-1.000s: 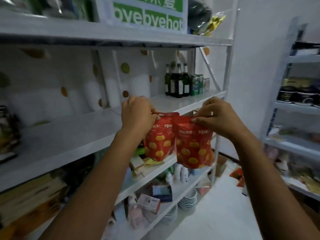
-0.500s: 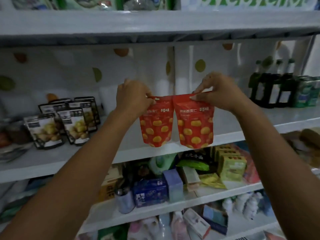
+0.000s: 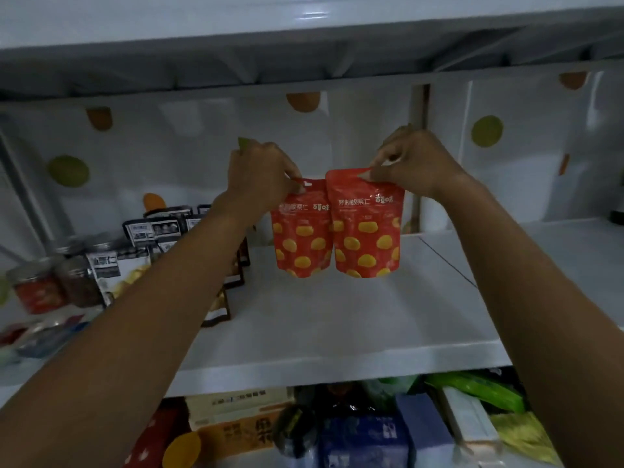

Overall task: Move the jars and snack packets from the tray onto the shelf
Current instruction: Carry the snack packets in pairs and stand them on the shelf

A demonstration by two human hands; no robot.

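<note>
Bare shelf board is lying open at five o'clock; dark packets and jars are crowding nine o'clock.

Two red packets carry yellow blobs; the white shelf backs onto orange-and-green-dotted white wall.

Bare left hand, bare right hand, uncovered wrists, left forearm and right forearm bare as far as the lower edge of the view, rounded knuckles, slim fingers, fine detail softened by dim light and slight blur
</note>
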